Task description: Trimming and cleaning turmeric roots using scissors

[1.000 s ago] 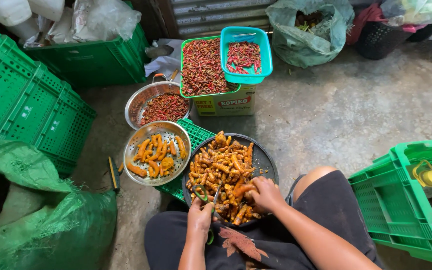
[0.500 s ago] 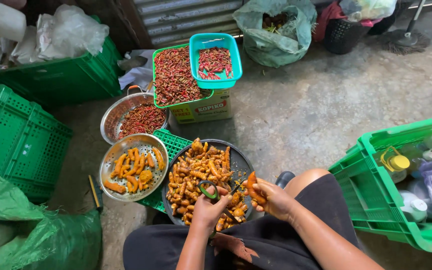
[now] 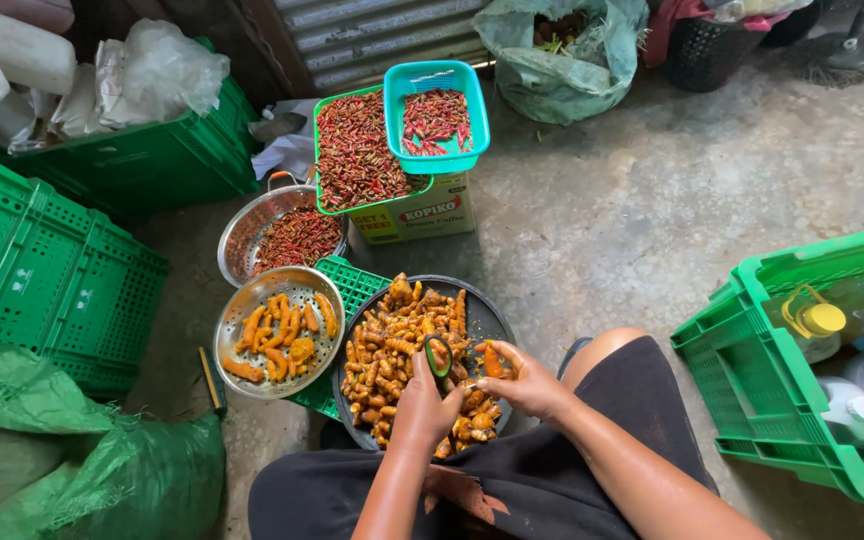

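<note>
Both forearms come up from the bottom edge bare, no sleeves in sight and no gloves on either one. The left hand (image 3: 424,405) and the right hand (image 3: 530,385) carry no rings, no watch, no band at the wrist. Lower down, dark black cloth (image 3: 652,420) covers the lap and the raised knee, plain apart from one reddish-brown smear.

The concrete floor (image 3: 652,230) carries green crates (image 3: 42,270), a second crate (image 3: 782,380) at the right, green sacks (image 3: 102,470), a tied bag (image 3: 562,50) and a carton (image 3: 422,215). A flat crate (image 3: 352,285) seems to bear the pans, though its underside is hidden.
</note>
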